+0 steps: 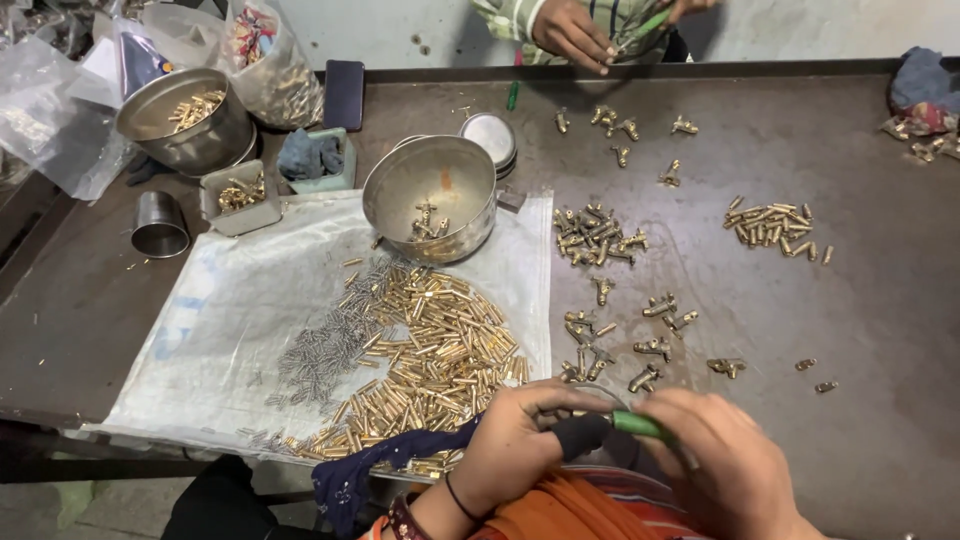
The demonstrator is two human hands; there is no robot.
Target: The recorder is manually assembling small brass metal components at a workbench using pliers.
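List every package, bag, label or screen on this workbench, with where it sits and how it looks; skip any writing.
Clear plastic bag: back left, bulging with brass parts.
Crumpled clear plastic bags: far left edge.
Phone: back edge, dark rectangle, screen off.
White sack sheet: flat under the brass pins, faint blue print.
No labels seen.

Brass pins (440,345) lie on the sheet (230,310), bowl (432,195) behind them, fittings (620,340) seemingly scattered right.

I see shiny brass pieces (440,340) on matt white cloth (230,310); at twelve o'clock, a dull steel bowl (432,185).
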